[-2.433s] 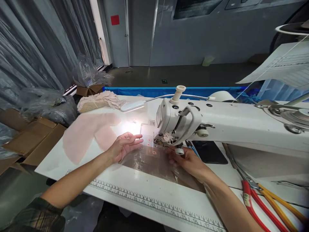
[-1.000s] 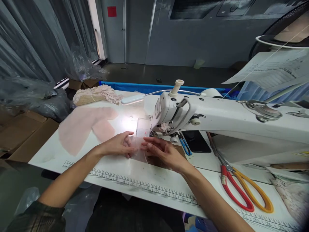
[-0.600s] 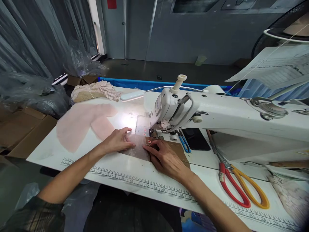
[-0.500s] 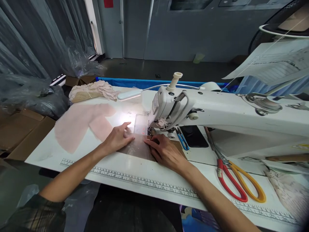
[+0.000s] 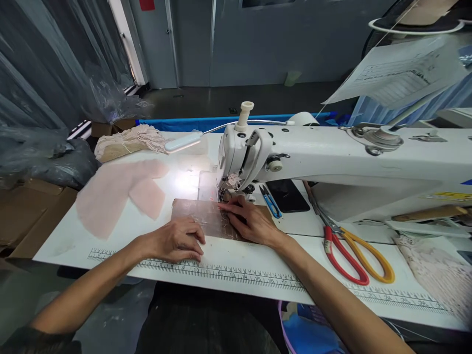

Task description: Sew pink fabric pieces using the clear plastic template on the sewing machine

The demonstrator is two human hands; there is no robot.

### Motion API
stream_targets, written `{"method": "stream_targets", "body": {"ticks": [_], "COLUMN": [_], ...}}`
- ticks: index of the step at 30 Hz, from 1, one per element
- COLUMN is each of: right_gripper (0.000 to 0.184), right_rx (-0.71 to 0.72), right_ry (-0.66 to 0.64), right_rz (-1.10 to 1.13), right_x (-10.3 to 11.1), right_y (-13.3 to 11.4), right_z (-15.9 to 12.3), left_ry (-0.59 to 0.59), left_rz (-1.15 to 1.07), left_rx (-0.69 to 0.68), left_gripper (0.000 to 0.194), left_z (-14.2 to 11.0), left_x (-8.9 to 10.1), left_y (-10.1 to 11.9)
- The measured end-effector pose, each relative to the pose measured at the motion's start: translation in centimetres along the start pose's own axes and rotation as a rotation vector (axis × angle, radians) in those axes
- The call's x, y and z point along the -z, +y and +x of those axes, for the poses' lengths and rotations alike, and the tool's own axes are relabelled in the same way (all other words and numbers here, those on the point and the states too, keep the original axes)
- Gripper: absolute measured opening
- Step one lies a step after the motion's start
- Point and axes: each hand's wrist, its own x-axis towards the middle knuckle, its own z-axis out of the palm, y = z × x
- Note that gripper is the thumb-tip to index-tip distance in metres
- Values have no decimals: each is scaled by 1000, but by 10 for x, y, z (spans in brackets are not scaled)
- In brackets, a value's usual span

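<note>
Brown template sheet (image 5: 201, 216) lies flat on the worktop (image 5: 236, 275), its far edge at the sewing machine (image 5: 258, 157) needle. Right hand (image 5: 249, 221) presses it, fingers extended, grasping nothing. Left hand (image 5: 175, 241) rests at its near-left edge, fingers loosely curled, empty.

Under your palms a brown card template (image 5: 199, 212) with a glossy clear film overlay lies flat on the white table, far edge at the sewing machine's presser foot (image 5: 223, 193), near edge just short of the printed ruler.
</note>
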Motion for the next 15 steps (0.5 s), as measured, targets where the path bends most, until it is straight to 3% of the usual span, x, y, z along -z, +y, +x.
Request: {"method": "stream_targets", "body": {"ticks": [7, 15], "right_gripper": [34, 33], "right_rx": [43, 89], "right_ry": [15, 61], "right_rz": [-37, -86], "right_x": [-1, -6], "right_y": [-2, -1], "right_z": [-6, -7], "left_ry": [122, 72], "left_rz": [-34, 30], "left_rx": [28, 20], "left_gripper": [14, 17], "left_z": [-6, -7], "left_x": [-2, -3], "left_y": [1, 2]}}
